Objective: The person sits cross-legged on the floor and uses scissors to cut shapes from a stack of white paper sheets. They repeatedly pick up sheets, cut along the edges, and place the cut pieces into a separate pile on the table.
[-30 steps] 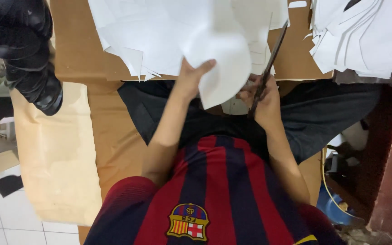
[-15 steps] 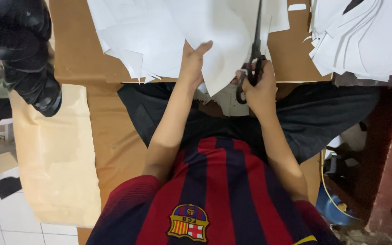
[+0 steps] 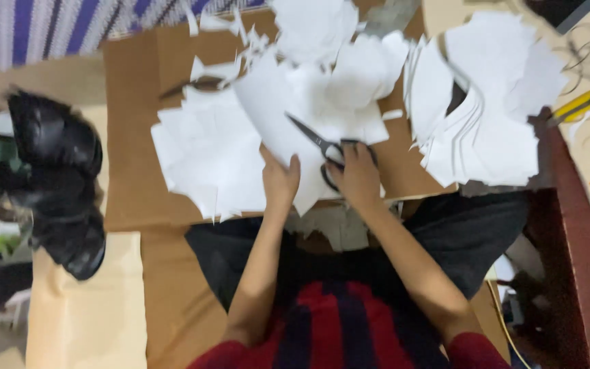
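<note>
1. Over a brown cardboard sheet (image 3: 138,137) laid across the work area, a seated person cuts white paper, with the left hand (image 3: 280,179) and right hand (image 3: 356,176) side by side at the sheet's near edge.

2. The right hand is closed through the loops of a pair of dark scissors (image 3: 322,147), whose blades point up and to the left from the hand and lie across the white paper piece (image 3: 274,109); motion blur hides whether the blades are apart or together.

3. The left hand is clamped on the lower edge of that same paper piece, thumb on top, just left of the scissors.

4. Loose white offcuts (image 3: 206,157) lie heaped on the cardboard sheet to the left of the hands, and a fanned stack of cut white pieces (image 3: 493,102) sits at its right end.

5. A black bundle (image 3: 56,178) rests well off the cardboard sheet's left edge; a yellow tool (image 3: 585,101) lies beyond its right edge.

6. Judged from the grip, a cut is in progress; continuing it appears to call for the left hand keeping the paper taut and turning it to feed the blades.
</note>
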